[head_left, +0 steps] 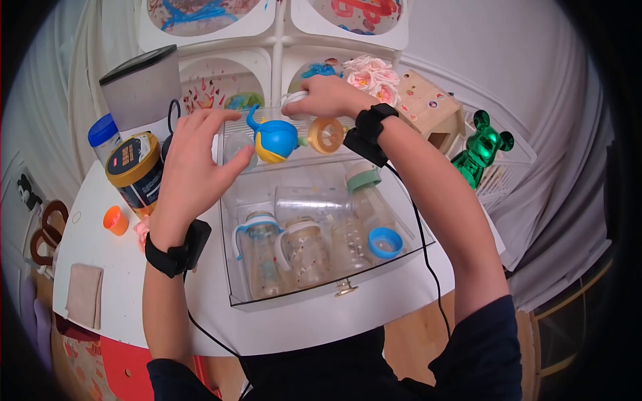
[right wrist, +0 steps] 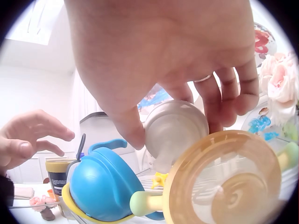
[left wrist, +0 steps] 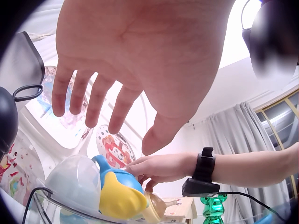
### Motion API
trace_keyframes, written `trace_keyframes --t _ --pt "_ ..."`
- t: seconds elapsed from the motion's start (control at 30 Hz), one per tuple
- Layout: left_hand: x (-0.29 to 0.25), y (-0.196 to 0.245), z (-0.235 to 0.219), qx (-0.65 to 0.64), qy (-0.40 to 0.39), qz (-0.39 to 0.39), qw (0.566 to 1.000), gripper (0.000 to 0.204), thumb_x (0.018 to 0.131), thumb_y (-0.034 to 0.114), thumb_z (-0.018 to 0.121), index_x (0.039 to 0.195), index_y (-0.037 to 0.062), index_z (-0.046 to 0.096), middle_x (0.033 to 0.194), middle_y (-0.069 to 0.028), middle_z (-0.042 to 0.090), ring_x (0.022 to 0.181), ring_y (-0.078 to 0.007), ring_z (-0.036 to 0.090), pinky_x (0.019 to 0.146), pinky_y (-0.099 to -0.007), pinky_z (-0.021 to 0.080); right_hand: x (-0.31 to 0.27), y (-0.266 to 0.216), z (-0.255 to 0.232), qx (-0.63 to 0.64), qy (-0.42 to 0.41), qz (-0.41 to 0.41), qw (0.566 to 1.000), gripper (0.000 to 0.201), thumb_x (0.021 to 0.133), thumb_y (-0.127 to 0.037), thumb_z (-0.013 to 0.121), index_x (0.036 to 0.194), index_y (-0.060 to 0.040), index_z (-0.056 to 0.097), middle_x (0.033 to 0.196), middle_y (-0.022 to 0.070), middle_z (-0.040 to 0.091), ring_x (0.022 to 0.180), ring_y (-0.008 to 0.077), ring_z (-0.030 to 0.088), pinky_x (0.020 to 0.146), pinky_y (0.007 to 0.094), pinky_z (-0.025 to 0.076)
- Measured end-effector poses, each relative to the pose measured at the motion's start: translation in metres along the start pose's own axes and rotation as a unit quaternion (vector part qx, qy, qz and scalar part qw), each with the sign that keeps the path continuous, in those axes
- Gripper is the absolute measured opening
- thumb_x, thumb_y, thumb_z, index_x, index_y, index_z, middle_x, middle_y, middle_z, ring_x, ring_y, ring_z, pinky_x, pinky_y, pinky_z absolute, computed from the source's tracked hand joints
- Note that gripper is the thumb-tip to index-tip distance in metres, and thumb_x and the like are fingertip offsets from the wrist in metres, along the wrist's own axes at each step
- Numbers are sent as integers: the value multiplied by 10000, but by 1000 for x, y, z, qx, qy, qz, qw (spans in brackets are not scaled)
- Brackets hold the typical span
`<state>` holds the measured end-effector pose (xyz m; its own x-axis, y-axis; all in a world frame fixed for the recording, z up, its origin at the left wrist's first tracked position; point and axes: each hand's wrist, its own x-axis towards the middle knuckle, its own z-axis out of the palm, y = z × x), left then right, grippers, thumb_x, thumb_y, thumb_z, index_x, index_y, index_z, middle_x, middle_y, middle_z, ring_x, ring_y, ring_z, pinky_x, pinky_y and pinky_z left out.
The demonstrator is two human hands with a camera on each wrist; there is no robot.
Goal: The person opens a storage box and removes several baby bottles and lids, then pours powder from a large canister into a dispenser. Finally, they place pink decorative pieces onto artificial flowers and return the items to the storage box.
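Note:
My right hand [head_left: 332,95] pinches a round, whitish translucent cap [right wrist: 176,130] between thumb and fingers, over the back of a clear box [head_left: 231,267]. Spread fingers show on my left hand [head_left: 194,157], which holds nothing above the box's left back corner. Below it is a translucent dome cap [left wrist: 74,182]. Beside that cap sits a blue and yellow cup lid [head_left: 276,139] with a curved blue spout. A tan ring-shaped lid with pale green handle ends [right wrist: 224,179] lies to its right, under my right wrist. These pieces rest on the box's ribbed back part.
In the box's front part are several clear bottles [head_left: 304,250] and a blue ring cap [head_left: 385,242]. To the left stand a dark tub [head_left: 137,170], an orange cup [head_left: 115,220] and a folded cloth [head_left: 84,294]. Pink flowers [head_left: 374,79] and a green bear figure [head_left: 480,150] stand at the right.

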<state>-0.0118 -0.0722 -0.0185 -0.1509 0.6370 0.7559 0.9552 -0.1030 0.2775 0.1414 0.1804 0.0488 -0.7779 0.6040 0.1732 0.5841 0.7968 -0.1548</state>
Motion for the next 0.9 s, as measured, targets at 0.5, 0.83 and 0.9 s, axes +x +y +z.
trace_keyframes --t 0.5,0.83,0.9 --pt "0 -3 3 7 -18 -16 1000 471 929 279 833 1345 89 722 1293 -115 709 1276 -315 612 1125 -441 494 -2 -5 -1 -38 -59 18 997 1009 951 -862 563 1199 81 821 1183 296 797 1133 418 768 996 472 588" --pt "-2 -5 2 15 -70 -32 997 491 921 269 838 1359 80 719 1388 -128 701 1363 -331 595 1179 -454 482 -42 13 -23 38 100 -20 994 748 958 -700 697 1121 19 825 1102 243 818 1065 384 781 956 458 602" --pt "-3 -7 -1 14 -84 -40 996 503 922 277 839 1373 91 715 1396 -132 699 1388 -336 593 1186 -462 481 -57 28 -30 27 131 -25 991 647 953 -635 734 1088 -8 815 1042 215 817 1023 366 785 942 453 605"
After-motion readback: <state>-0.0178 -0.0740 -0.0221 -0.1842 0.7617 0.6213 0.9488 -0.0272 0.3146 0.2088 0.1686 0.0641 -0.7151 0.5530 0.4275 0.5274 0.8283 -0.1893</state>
